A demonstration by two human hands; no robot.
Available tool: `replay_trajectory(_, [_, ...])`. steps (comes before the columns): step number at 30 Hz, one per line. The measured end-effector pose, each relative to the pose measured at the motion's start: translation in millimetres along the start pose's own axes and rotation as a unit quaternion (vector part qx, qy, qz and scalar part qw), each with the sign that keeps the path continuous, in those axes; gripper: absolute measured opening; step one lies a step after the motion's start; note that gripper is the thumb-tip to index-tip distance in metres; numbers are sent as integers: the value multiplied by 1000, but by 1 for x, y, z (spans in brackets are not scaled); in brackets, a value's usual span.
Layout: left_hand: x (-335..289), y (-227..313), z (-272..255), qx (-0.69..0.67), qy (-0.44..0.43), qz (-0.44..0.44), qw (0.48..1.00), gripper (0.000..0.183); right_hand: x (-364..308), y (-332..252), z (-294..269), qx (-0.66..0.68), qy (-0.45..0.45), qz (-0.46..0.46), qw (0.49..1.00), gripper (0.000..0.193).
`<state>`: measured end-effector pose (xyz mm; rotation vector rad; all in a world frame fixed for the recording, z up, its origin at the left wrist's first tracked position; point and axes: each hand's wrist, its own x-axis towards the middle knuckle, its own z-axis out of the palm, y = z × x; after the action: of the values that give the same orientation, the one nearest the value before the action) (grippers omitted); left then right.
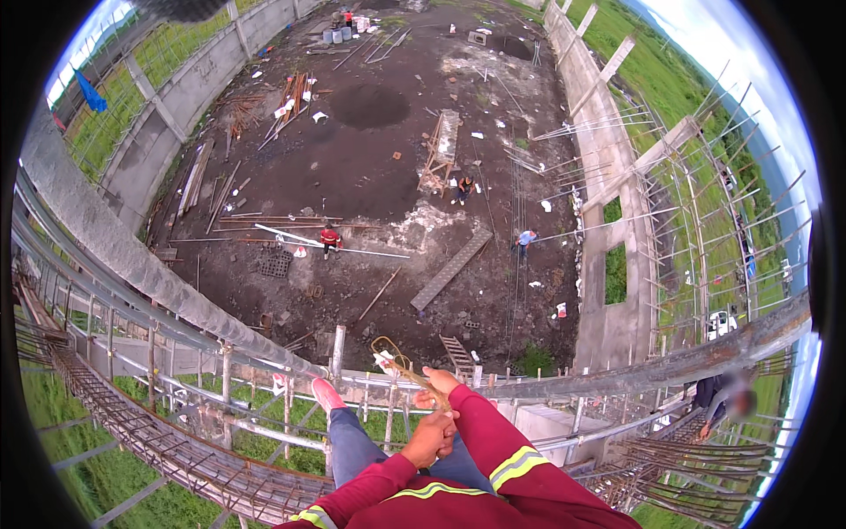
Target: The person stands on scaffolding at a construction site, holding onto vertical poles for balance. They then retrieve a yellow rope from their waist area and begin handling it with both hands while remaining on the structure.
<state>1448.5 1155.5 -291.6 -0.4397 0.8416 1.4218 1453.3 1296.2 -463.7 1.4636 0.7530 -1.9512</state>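
High above the ground, both my hands are together in front of my body, in dark red sleeves with reflective bands. A thin yellowish cord [410, 374] runs from them away from me and ends in a loop, with a small white piece beside it. My left hand [428, 440], the nearer one, is closed in a fist around the cord's near end. Just beyond it, my right hand [438, 389] has its fingers curled about the cord. Parts of the cord are hidden by the fingers.
A metal pipe rail [670, 366] curves past my right side. Rebar cages [189, 441] and scaffold poles [264, 432] stand at lower left, my red shoe [328, 394] among them. Far below, several workers, including one in red [330, 238], stand near planks [451, 271]. Another person [718, 397] is at the right.
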Motion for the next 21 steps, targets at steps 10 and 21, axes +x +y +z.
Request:
replay_trajectory(10, [41, -3, -106, -108, -2, 2, 994, 76, -121, 19, 45, -93, -117, -179, 972, 16])
replay_trajectory(21, [163, -45, -163, -300, 191, -55, 933, 22, -319, 63, -4, -393, -39, -213, 894, 40])
